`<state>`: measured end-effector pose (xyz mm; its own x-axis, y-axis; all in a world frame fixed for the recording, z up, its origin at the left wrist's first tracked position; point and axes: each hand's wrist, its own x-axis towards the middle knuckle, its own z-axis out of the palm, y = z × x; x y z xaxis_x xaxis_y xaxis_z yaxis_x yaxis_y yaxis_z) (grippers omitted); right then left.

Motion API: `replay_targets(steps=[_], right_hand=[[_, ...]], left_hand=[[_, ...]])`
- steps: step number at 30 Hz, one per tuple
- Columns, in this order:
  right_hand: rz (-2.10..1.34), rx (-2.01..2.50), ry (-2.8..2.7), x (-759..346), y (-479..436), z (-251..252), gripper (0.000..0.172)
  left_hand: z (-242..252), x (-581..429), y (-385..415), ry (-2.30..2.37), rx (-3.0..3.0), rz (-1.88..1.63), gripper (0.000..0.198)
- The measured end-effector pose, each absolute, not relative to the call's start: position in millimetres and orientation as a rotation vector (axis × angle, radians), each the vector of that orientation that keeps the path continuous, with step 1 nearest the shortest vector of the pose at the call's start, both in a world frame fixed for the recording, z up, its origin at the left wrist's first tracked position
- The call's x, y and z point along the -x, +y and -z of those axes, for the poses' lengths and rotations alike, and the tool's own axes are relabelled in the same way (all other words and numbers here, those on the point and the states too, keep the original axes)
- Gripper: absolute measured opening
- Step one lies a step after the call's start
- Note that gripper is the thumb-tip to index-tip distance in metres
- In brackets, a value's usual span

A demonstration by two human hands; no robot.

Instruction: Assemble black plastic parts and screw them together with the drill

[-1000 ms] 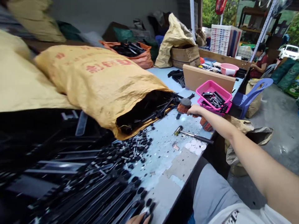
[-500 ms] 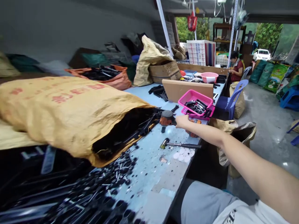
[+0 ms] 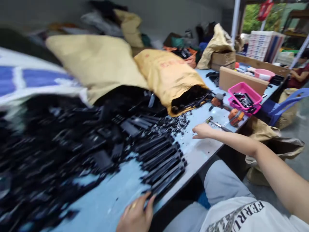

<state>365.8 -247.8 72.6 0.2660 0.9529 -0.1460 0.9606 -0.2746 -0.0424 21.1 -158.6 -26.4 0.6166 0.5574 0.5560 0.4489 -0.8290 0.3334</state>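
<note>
My left hand (image 3: 136,214) is at the bottom edge, a ring on one finger. Its thumb and fingers are apart, at the near end of a row of long black plastic strips (image 3: 161,164); I cannot tell whether they touch. My right hand (image 3: 202,130) is over the table (image 3: 195,158), right of the strips, its fingers loosely bent and slightly apart with nothing visible in them. Just behind it lies a hammer (image 3: 218,125). An orange and grey cordless power tool (image 3: 227,108) rests on its side farther back. Small black pieces (image 3: 173,125) are scattered beyond the strips.
A heap of black plastic parts (image 3: 72,151) covers the left side. Behind stand a tan sack (image 3: 101,64) and an open yellow sack (image 3: 169,71). Pink baskets (image 3: 258,98) hold black parts. An open sack (image 3: 285,145) stands by the table; a person (image 3: 300,72) sits farther off.
My right hand has let go of the power tool and moved nearer, towards the strips. My view has swung left and down, bringing my left hand and the row of strips into sight.
</note>
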Motion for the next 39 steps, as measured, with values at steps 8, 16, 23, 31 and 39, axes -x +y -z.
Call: replay_targets(steps=[8,16,23,31,39], right_hand=[[0.137,-2.033,2.306,-299.7,-164.8,-54.3,0.031],[0.151,-1.876,2.300,-270.5,-77.2,-46.6,0.036],[0.551,-1.739,2.284,-290.7,-56.9,-64.8,0.073],[1.244,-1.776,2.044,-279.8,-96.7,-24.9,0.089],[1.438,-2.151,1.979,-263.7,-168.5,-22.9,0.070]], left_hand=[[16.1,-16.3,-215.7,1.265,-2.279,-1.117,0.034],[14.3,-39.7,-277.7,1.030,-0.946,-0.726,0.042],[3.3,-56.9,-265.9,0.898,-0.200,-0.634,0.026],[-9.3,-103.3,-252.9,0.993,-0.001,-0.987,0.025],[-19.0,-100.9,-254.2,1.004,-0.037,-1.065,0.038]])
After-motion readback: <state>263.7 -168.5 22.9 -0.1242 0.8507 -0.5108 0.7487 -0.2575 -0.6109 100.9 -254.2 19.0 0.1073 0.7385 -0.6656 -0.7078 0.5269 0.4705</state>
